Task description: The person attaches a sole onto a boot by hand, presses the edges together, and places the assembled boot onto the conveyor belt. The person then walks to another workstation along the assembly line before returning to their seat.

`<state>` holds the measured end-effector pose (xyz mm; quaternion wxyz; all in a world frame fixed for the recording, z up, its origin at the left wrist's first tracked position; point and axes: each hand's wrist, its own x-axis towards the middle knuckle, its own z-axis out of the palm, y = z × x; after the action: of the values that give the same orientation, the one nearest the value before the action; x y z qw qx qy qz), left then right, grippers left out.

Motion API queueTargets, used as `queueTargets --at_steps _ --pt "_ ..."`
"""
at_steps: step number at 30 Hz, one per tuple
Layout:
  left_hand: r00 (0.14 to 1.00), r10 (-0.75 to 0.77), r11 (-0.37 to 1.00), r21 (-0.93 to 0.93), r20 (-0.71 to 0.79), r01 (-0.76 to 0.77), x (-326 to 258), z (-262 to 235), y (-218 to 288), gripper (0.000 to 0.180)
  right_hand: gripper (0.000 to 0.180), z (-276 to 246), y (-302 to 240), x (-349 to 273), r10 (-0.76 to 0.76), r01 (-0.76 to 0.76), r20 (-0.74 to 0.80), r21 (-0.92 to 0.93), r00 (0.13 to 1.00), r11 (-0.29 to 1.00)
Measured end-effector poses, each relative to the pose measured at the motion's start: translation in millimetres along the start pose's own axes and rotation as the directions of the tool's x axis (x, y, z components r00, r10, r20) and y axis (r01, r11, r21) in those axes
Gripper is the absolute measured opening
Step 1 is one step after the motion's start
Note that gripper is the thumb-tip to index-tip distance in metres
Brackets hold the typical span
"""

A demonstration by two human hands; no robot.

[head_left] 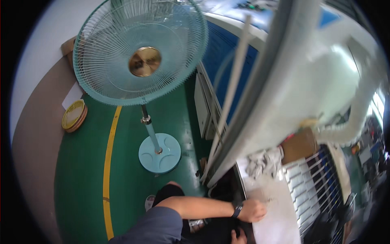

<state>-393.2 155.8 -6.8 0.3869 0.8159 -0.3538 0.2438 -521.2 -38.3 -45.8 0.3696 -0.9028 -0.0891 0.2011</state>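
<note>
My left hand, with a dark watch on its wrist, is closed over the near edge of a pale, light-coloured work surface. Whatever may be in its fingers is hidden. Lower down, at the bottom edge, my right hand shows only in part beside my dark-clothed leg. Its visible fingers stand apart, and I see nothing in them. A heap of crumpled whitish cloth lies on the surface beyond my left hand.
A light-blue pedestal fan stands ahead on the green floor. Yellowish round stacked items sit by the left wall. A slanted grey frame rises before a blue-panelled machine. Right are a metal rack and a cardboard box.
</note>
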Motion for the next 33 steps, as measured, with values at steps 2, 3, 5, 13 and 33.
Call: queueTargets --at_steps 2,3,5,13,33 --pt "0.996 -0.070 0.996 -0.052 0.055 0.073 -22 -37 9 0.020 0.064 7 110 16 0.042 -0.046 -0.024 -0.235 0.999 0.971" --pt "0.984 -0.166 0.983 -0.070 0.062 0.170 -44 -61 12 0.019 0.058 4 147 18 0.484 -0.459 0.072 -0.218 0.872 0.861" --pt "0.893 -0.435 0.893 -0.072 0.119 0.444 -108 -110 19 0.022 0.052 -6 134 26 0.851 -0.792 0.190 -0.311 0.489 0.524" --pt "-0.305 -0.920 -0.274 -0.154 -0.245 0.949 -378 -312 166 0.039 0.049 -28 -84 65 0.729 -0.611 0.216 -0.422 0.650 0.670" --pt "-0.805 -0.537 -0.360 -0.795 -0.252 0.489 -632 -477 377 0.023 0.060 320 -576 79 0.295 -0.179 0.783 -0.235 0.548 0.955"
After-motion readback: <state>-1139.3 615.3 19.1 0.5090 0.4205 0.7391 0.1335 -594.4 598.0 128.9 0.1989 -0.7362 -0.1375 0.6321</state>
